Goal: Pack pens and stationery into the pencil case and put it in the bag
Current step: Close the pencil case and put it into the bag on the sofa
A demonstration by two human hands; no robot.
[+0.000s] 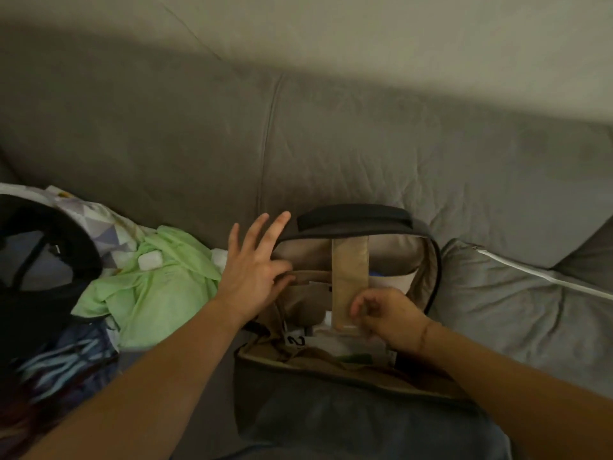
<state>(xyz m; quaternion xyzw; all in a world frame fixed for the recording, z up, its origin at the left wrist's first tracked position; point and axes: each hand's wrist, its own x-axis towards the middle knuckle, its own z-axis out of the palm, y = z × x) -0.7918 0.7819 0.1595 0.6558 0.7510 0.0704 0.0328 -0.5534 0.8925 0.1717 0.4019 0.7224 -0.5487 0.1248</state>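
Head view: left hand [252, 273] is resting spread-fingered on the open bag's [431, 260] rim on the sofa [199, 144], while right hand [386, 317] is pinching a tan pencil case [350, 277] standing upright inside the bag.

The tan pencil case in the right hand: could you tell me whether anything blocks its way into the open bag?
Nothing visible does: the pencil case already stands in the bag mouth, which the left hand holds open.

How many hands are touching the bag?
2. Left hand rests spread on the open bag's inner rim; right hand pinches the tan strap at its centre.
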